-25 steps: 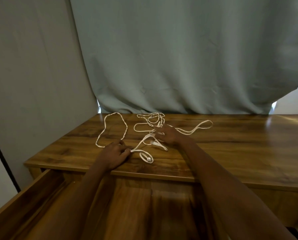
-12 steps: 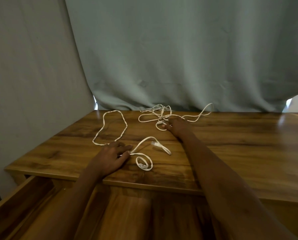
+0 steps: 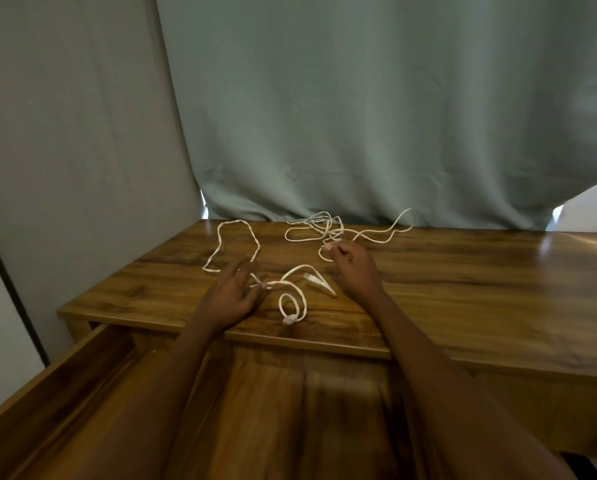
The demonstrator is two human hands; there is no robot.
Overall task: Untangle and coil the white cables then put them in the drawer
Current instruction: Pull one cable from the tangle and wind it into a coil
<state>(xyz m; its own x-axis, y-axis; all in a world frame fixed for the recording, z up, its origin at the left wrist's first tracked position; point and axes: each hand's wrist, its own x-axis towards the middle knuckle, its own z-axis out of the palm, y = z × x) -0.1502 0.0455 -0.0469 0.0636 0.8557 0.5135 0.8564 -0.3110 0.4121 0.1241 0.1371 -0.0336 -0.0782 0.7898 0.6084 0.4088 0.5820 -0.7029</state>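
Note:
White cables lie on the wooden table top (image 3: 463, 289). The near cable (image 3: 292, 277) makes a long loop at the left, then a small curl with a plug by the front edge. A tangled far cable (image 3: 328, 228) lies against the curtain. My left hand (image 3: 229, 294) hovers with spread, straight fingers over the near cable, its fingertip at the strand. Further back, my right hand (image 3: 354, 266) pinches a loop of the tangled cable. The open drawer (image 3: 65, 382) is below the table edge, under my forearms.
A grey-green curtain (image 3: 359, 116) hangs right behind the table's back edge. A grey wall (image 3: 65, 150) closes the left side. The table top stretches on to the right.
My right hand pulled the tangled cable back toward the curtain, away from the near cable, then drew slightly nearer. My left hand lifted off the table with fingers spread.

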